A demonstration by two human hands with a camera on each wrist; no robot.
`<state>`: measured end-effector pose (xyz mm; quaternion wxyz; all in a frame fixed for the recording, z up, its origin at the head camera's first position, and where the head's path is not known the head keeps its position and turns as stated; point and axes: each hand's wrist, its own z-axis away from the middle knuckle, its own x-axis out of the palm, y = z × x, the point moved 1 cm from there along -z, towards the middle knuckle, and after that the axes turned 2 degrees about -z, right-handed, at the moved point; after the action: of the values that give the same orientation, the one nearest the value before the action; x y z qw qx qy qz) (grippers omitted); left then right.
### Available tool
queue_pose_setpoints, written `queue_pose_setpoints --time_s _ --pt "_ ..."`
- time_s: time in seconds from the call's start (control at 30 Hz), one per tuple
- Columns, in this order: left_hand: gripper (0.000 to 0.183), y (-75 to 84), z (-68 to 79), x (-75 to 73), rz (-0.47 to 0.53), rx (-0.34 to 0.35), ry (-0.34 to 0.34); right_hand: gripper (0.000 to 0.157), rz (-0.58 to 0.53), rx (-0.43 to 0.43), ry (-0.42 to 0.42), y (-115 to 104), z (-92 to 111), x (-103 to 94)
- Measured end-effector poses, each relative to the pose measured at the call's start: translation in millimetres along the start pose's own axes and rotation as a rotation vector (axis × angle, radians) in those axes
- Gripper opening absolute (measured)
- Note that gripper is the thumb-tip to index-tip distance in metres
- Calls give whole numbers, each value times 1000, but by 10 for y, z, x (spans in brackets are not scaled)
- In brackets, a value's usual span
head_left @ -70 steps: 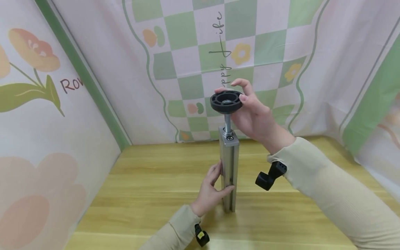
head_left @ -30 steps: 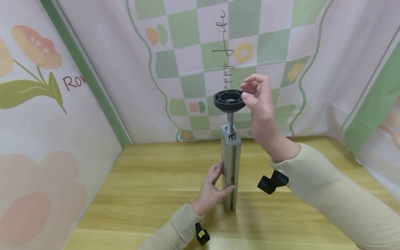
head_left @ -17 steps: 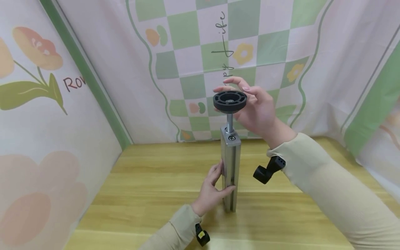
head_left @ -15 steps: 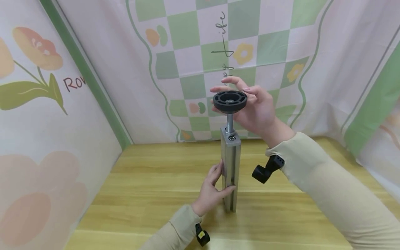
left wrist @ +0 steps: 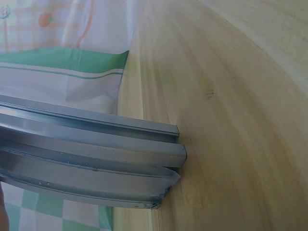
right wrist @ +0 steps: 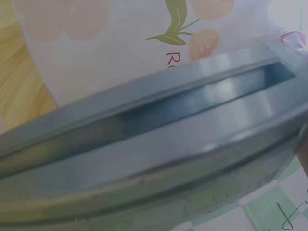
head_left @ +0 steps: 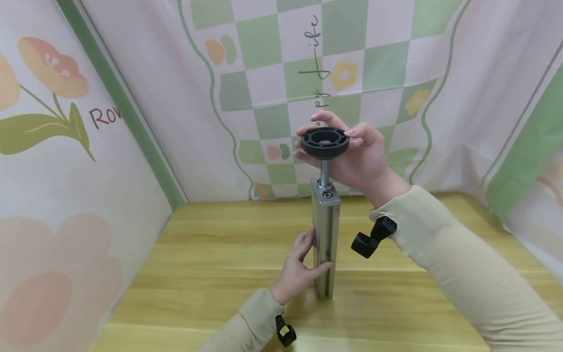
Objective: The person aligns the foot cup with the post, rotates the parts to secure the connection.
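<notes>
A grooved aluminium profile (head_left: pixel 325 244) stands upright on the table in the head view, with a metal end plate on top. Out of that plate rises a threaded stem (head_left: pixel 324 171) bearing a round black levelling foot (head_left: pixel 325 146), its ribbed side up. Low on the profile, my left hand (head_left: pixel 295 271) grips it from the left, thumb across the near face. My right hand (head_left: pixel 356 156) holds the foot: thumb at the right rim, fingers reaching round the far side, partly hidden by it. The left wrist view has the profile's bottom end (left wrist: pixel 163 168) at the table.
A wooden table (head_left: pixel 211 244) lies below. Printed curtains (head_left: pixel 259 88) hang at the back and both sides. Each wrist carries a small black camera mount, the right one (head_left: pixel 374 237) beside the profile.
My right hand drew back to the right of the foot, then reached round its far side; its thumb has come onto the rim. The left hand keeps its grip on the profile.
</notes>
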<state>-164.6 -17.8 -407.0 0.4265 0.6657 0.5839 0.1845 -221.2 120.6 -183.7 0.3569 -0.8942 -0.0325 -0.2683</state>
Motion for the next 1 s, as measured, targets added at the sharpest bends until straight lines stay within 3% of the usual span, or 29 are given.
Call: queue_pose_setpoints --time_s 0.1,0.27,0.37,0.63,0.8,1.0 --pt "85 6 -2 5 0 -4 3 41 140 -26 45 -26 46 -3" --pt "83 29 0 5 22 -74 0 32 408 -93 65 -66 110 -4" --pt "83 42 3 4 29 -104 -3 31 488 -135 96 -74 127 15" --pt "82 50 15 7 44 -133 0 38 742 -167 352 -57 153 168" --pt "83 36 22 11 43 -100 12 43 899 -158 481 -35 157 259" --pt "86 24 15 5 29 -49 19 41 1013 -158 561 -13 165 358"
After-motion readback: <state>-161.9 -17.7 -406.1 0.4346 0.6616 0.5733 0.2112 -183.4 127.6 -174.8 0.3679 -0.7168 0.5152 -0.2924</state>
